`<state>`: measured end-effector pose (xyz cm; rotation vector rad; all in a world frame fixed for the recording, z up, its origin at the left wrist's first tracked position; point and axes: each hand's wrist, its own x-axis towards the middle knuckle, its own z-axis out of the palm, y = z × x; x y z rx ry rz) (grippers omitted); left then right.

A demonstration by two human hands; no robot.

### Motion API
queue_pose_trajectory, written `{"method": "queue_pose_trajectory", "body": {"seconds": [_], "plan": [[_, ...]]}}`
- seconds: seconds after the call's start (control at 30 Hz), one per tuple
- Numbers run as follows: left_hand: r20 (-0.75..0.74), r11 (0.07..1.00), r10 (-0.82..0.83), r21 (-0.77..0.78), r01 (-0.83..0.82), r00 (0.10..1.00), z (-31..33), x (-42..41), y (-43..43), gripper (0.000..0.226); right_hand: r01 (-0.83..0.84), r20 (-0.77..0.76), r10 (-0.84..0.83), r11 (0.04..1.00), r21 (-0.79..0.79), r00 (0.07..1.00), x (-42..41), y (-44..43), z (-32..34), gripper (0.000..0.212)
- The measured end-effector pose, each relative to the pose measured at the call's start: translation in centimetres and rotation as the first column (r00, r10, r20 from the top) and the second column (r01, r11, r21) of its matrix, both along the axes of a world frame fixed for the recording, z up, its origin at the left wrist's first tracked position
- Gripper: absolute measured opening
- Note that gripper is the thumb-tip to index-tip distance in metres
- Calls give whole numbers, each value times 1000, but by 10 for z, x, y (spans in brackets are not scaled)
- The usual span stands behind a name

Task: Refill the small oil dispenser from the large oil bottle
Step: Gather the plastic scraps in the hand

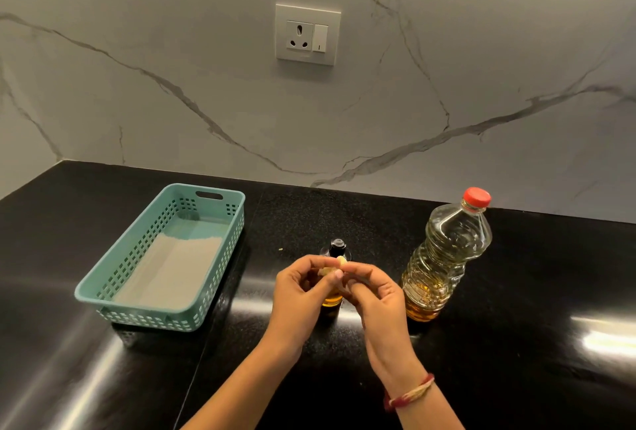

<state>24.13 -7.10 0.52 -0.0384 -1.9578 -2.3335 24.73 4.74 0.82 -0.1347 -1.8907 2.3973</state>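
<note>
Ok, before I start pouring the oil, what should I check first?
1. Large oil bottle upright on the counter: ok.
2. Red cap off: not ok, it is on.
3. Small dispenser open: not ok, its dark top looks on.
4. Hands free: not ok, left hand and right hand both pinch a small pale scrap.
5. Dispenser's oil level: cannot tell, hands hide it.
6. Teal basket clear of bottles: ok, apart at left.

Big oil bottle (447,250) sits right of centre for me: clear ribbed plastic, red cap on, standing upright on the black tabletop (533,292), with yellowish oil inside. Small oil dispenser (337,248) is dead centre, just left of it; only its dark top and some amber oil low down show.
</note>
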Motion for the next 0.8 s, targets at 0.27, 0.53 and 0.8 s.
{"method": "queue_pose_trajectory", "body": {"seconds": [0.27,0.53,0.8], "plan": [[-146,965,37,-251,-73,989,6,-3,10,21,-104,128,168,909,-403,977,8,2,21,31],[-344,724,-44,-658,-207,938,0,-5,8,18,-82,237,185,918,-388,954,19,13,25,29],[-282,821,-261,-568,59,923,0,21,37,57,157,334,-4,887,-434,943,46,51,27,18]]}}
